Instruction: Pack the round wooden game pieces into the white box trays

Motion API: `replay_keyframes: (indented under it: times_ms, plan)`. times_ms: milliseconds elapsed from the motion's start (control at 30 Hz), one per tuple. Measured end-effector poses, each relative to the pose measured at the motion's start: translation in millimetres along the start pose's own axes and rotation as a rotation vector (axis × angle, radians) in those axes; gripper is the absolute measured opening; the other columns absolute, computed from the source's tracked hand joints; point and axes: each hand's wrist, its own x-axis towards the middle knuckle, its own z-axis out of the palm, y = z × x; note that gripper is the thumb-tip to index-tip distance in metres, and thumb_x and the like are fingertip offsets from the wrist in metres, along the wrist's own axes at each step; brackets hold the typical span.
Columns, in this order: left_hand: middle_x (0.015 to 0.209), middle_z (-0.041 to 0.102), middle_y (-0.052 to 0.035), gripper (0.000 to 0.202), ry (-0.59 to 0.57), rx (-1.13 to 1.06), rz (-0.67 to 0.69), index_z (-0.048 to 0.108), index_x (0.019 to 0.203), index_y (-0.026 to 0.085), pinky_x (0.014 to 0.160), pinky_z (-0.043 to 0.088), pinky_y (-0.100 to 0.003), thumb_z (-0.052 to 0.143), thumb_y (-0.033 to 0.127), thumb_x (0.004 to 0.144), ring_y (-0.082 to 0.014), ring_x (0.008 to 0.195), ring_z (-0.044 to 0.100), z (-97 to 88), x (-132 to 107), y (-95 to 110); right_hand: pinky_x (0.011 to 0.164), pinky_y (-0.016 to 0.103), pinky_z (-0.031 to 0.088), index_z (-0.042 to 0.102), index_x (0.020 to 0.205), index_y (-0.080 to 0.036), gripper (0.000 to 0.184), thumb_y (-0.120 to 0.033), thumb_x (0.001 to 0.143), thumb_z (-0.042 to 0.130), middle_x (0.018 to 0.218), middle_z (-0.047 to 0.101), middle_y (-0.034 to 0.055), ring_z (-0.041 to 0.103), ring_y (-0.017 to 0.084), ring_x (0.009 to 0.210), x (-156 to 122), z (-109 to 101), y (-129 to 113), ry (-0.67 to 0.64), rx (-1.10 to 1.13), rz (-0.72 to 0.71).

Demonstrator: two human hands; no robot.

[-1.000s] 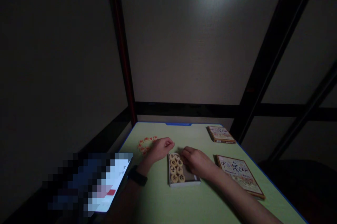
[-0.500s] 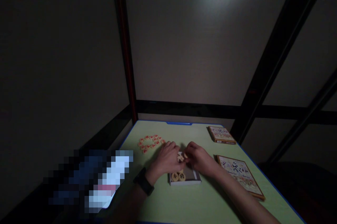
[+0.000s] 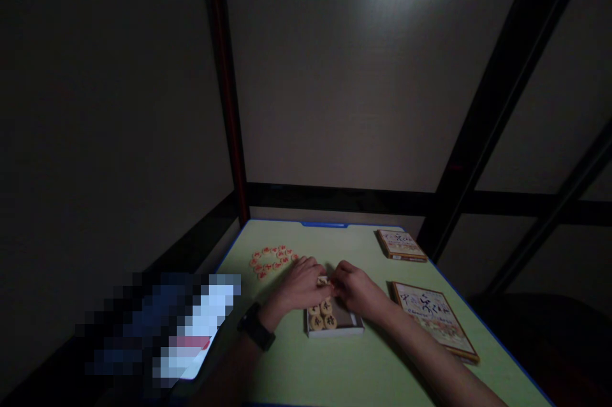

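A small open box lies on the green table, with round wooden game pieces marked in black along its left side. My left hand, a dark watch on its wrist, rests over the box's far left corner with fingers curled. My right hand meets it from the right, fingers bent. Between the two sets of fingertips sits one pale piece, pinched from both sides. The box's far end is hidden under my hands.
A cluster of red-marked round pieces lies at the far left of the table. Two flat printed boxes sit on the right, one near and one far. A blurred-out screen is at the left edge. Dark wall beams stand behind.
My left hand came from beside the red pieces to the box and met my right hand. Several black-marked pieces at the box's far end are now covered by the hands.
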Motion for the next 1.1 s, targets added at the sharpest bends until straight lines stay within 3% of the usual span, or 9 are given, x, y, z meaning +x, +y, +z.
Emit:
replay_keyframes:
  times_ms: [167,300,433,600,900,1100]
  plan:
    - [0.099,0.068,-0.0081,0.025,0.063,-0.008,-0.018,0.069,0.094,0.019,0.097,0.044,-0.036,0.045,0.025,0.093,-0.0223,0.1,0.06,5.0,2.7,-7.8,0.074,0.026,0.047,0.067,0.09,-0.015,0.016,-0.006,0.078,0.061,0.094,0.059,0.0065,0.06,0.017,0.08,0.4,-5.5,-3.8,-0.008,-0.024,0.024]
    - [0.095,0.068,-0.0079,0.033,0.084,-0.003,-0.04,0.068,0.09,0.019,0.094,0.045,-0.034,0.035,0.018,0.095,-0.0211,0.098,0.061,3.9,4.3,-12.0,0.072,0.025,0.046,0.066,0.09,-0.017,0.025,-0.001,0.071,0.064,0.091,0.062,0.0044,0.06,0.016,0.079,-6.4,-26.2,-11.1,0.032,0.089,0.019]
    - [0.094,0.067,-0.007,0.031,0.087,-0.074,-0.096,0.066,0.087,0.019,0.091,0.046,-0.031,0.036,0.017,0.093,-0.0193,0.096,0.061,1.1,0.5,-15.4,0.06,0.022,0.038,0.062,0.083,-0.019,0.016,-0.007,0.074,0.067,0.071,0.061,-0.0033,0.055,0.013,0.064,-18.2,-42.3,-23.6,-0.122,0.247,0.042]
    - [0.093,0.068,-0.0068,0.029,0.102,-0.132,-0.101,0.065,0.084,0.02,0.091,0.047,-0.031,0.038,0.017,0.093,-0.0197,0.094,0.061,3.7,-6.4,-17.8,0.057,0.021,0.036,0.058,0.081,-0.019,0.013,-0.01,0.077,0.066,0.069,0.058,-0.0038,0.051,0.012,0.063,-23.8,-32.6,-36.5,-0.283,0.328,0.005]
    - [0.093,0.071,-0.0072,0.029,0.259,-0.121,-0.211,0.066,0.082,0.019,0.091,0.047,-0.031,0.039,0.012,0.091,-0.0193,0.096,0.064,-14.5,-2.8,-32.7,0.055,0.021,0.034,0.056,0.08,-0.019,0.008,-0.011,0.081,0.057,0.065,0.055,-0.0043,0.048,0.012,0.06,-14.8,-38.4,-29.9,-0.229,0.398,0.041]
    - [0.095,0.073,-0.01,0.028,0.164,-0.036,-0.36,0.067,0.087,0.016,0.088,0.046,-0.028,0.04,0.012,0.094,-0.0193,0.097,0.067,-21.8,-3.7,-25.8,0.056,0.021,0.035,0.057,0.085,-0.018,0.01,-0.011,0.08,0.055,0.067,0.059,-0.0029,0.05,0.012,0.061,-8.8,-28.3,-25.2,-0.251,0.38,0.038]
